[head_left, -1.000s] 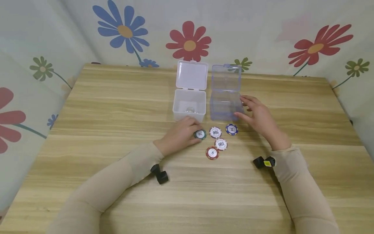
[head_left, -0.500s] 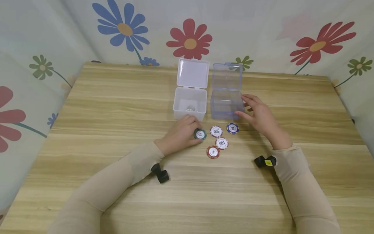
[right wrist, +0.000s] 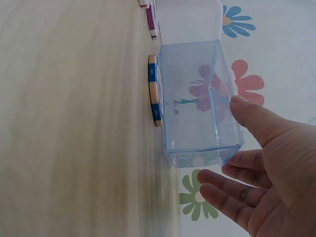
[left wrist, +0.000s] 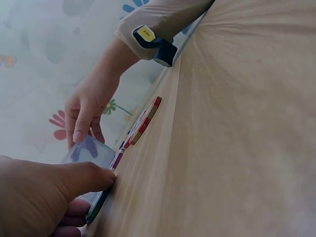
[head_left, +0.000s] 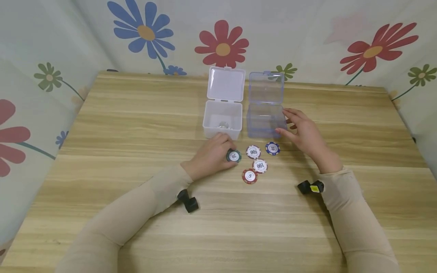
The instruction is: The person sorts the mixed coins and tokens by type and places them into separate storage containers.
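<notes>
My left hand (head_left: 213,157) pinches a green poker chip (head_left: 233,156) marked 20 between thumb and fingers, low against the table in front of the white box. In the left wrist view the green chip (left wrist: 98,205) shows edge-on below the thumb. My right hand (head_left: 305,132) holds the right side of a clear blue plastic box (head_left: 264,131), its lid up. The right wrist view shows the thumb on the box's (right wrist: 192,98) upper edge and the index finger near its side; the other fingers are spread. Beside the green chip lie a 500 chip (head_left: 253,152) and a blue 10 chip (head_left: 272,148).
A white plastic box (head_left: 222,133) with its lid raised stands left of the blue one; small shiny round pieces (head_left: 223,125) lie inside. Nearer me are a 100 chip (head_left: 260,166) and a red 5 chip (head_left: 250,176). A flowered curtain (head_left: 290,34) hangs behind the table.
</notes>
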`<action>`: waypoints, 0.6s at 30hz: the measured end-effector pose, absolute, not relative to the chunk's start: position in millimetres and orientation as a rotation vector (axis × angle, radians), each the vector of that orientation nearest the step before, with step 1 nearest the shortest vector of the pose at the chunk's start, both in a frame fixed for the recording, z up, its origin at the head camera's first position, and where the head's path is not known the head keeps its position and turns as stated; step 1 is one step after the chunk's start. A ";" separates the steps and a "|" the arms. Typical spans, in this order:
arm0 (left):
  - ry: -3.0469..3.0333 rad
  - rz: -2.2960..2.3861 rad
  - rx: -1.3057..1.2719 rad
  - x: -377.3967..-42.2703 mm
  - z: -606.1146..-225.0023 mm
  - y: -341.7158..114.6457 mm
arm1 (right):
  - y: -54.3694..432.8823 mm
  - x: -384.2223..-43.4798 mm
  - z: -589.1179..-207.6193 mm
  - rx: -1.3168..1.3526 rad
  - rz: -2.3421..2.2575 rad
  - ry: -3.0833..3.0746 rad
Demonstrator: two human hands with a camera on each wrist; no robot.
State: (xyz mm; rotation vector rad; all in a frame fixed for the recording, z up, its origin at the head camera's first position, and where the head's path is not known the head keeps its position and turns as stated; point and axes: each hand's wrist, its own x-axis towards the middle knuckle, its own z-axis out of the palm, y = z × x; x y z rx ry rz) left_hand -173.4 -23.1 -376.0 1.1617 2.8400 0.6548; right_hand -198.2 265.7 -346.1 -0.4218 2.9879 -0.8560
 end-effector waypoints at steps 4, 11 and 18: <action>2.837 0.656 1.165 -172.7 -375.3 -22.8 | 266.5 -197.4 -345.1 -0.407 -0.842 2.982; 2.845 0.688 1.249 -170.8 -371.2 -20.6 | 267.2 -196.9 -345.8 -0.407 -0.858 2.976; 2.872 0.784 1.298 -170.7 -350.6 -15.5 | 266.5 -197.9 -345.3 -0.416 -0.868 2.985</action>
